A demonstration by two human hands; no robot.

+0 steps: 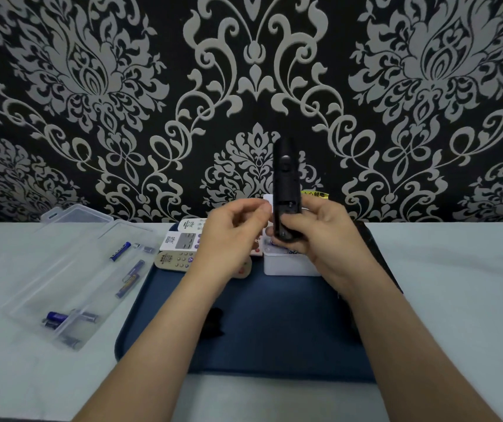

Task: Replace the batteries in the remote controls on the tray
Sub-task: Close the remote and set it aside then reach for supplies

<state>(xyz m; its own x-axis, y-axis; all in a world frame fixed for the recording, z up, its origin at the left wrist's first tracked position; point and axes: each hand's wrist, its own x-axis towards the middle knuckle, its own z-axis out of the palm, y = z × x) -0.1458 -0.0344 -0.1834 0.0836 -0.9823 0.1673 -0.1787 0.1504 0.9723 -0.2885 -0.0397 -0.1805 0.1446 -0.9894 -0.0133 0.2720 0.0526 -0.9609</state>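
Black slim plastic remote control (285, 184) stands upright in the air, gripped at its lower end by the person's right hand (320, 236). The fingers wrap around the bottom of its body, so most of the remote rises above the hand with its top end against the wall behind. The left hand (232, 229) is just beside the remote's lower left edge, its thumb and fingertips curled in close together. I cannot tell whether they pinch anything.

Both hands hover above the far part of a dark blue rectangular plastic tray (274, 345). Directly beneath the right hand, a white plastic box (286, 264) sits on the tray. To the left of the hands, at the tray's far left corner, lie two white remote controls (180, 242) and a beige remote control (174, 260), partly hidden by the left hand. A small black object (213, 322) rests nearer on the tray, between the forearms; it is too blurred to identify.

Left of the tray, a clear plastic case (70, 269) lies open on the pale tabletop (457, 284) with several blue and silver batteries (120, 251) scattered in its compartments. Black wallpaper with a silver damask pattern (256, 71) fills the background.
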